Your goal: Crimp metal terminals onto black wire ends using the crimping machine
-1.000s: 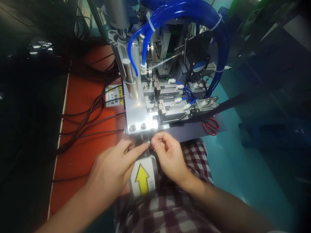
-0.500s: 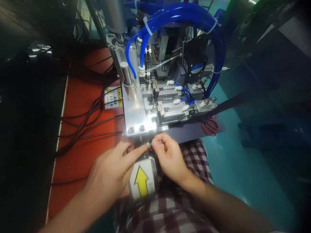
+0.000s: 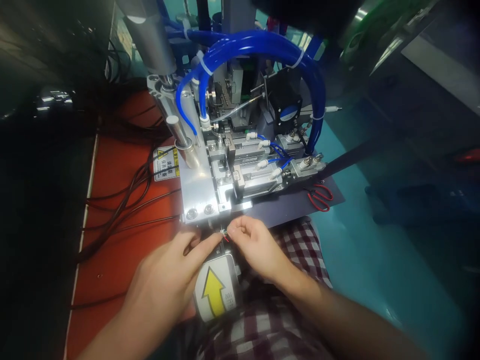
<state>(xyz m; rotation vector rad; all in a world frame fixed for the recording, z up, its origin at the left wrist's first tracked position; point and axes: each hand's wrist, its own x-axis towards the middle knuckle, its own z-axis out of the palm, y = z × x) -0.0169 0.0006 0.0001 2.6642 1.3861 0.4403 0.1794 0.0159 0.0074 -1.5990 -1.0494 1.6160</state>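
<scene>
My left hand (image 3: 168,280) and my right hand (image 3: 255,247) meet just below the front edge of a metal machine (image 3: 210,185). Both pinch the tip of a thin cable with fine red wire ends (image 3: 224,234) between thumb and forefinger. The fingertips nearly touch each other over the wire ends. Under the hands lies a plate with a yellow arrow label (image 3: 213,292).
Blue air hoses (image 3: 251,47) arch over the machine. Black cables (image 3: 127,195) run across the orange surface (image 3: 112,250) on the left. Red-handled scissors (image 3: 318,196) lie on a dark sheet right of the machine. A teal floor (image 3: 356,260) lies to the right.
The view has tilted, so the machine and hands sit lower and further left in the picture. Both hands keep their pinch on the wire ends.
</scene>
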